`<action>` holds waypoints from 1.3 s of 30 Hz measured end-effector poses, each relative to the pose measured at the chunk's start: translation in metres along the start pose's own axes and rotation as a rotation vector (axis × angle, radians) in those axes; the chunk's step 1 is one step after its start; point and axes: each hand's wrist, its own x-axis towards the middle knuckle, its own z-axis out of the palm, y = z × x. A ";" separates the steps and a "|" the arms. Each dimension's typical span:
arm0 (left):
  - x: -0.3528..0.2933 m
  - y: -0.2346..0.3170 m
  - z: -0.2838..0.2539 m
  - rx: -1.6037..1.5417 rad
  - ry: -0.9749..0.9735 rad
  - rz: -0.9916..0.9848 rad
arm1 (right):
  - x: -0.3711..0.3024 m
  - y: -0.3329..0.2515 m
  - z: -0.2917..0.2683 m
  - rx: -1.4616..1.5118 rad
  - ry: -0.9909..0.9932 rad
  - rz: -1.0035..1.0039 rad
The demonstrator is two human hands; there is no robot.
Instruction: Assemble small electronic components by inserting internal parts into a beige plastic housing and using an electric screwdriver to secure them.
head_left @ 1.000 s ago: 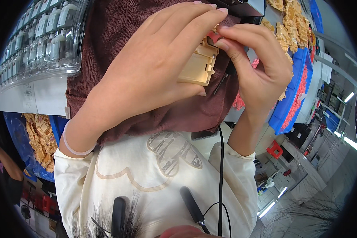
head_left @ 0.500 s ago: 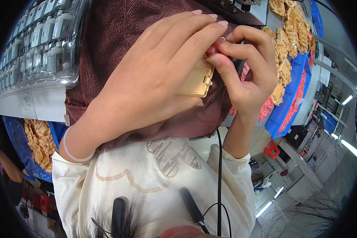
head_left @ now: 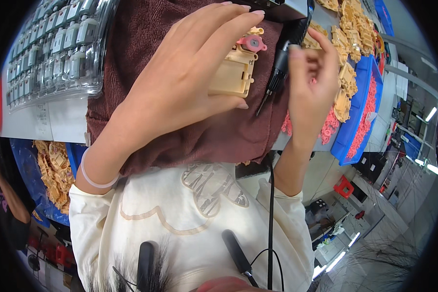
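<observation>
My left hand [head_left: 180, 82] is closed around a cream plastic housing [head_left: 231, 78], holding it over a brown towel [head_left: 209, 143]. At the housing's upper end sits a pink plastic piece [head_left: 252, 43] with a greyish round centre. A black electric screwdriver [head_left: 283, 61] lies slantwise just right of the housing, its thin bit pointing down toward the towel. Right beside the screwdriver is my right hand [head_left: 312, 92], somewhat blurred, thumb raised and apart from the bent fingers. I see nothing held in it.
A clear tray of small silver motors [head_left: 58, 44] stands at the left. Cream housings [head_left: 348, 82] and pink pieces [head_left: 330, 126] lie at the right, near a blue bin [head_left: 348, 141] with more pink pieces. More cream parts [head_left: 53, 170] fill a blue-lined container at lower left. A black cable [head_left: 271, 219] hangs in front.
My right hand has left the pink piece and moved right to the screwdriver, its fingers spreading. The pink piece and more of the screwdriver now show. My left hand still holds the housing, shifted slightly upward.
</observation>
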 end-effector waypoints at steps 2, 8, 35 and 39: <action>0.001 0.000 0.000 -0.003 -0.048 -0.005 | 0.004 0.007 0.004 -0.393 -0.169 -0.033; 0.006 0.008 -0.009 -0.035 -0.106 -0.011 | 0.010 0.012 -0.001 -0.422 -0.260 0.042; 0.018 -0.004 0.020 -0.102 0.157 0.048 | 0.143 -0.028 -0.030 0.917 -0.193 -0.266; 0.015 0.013 0.022 -0.116 0.187 0.029 | 0.136 -0.038 -0.029 0.841 -0.128 -0.295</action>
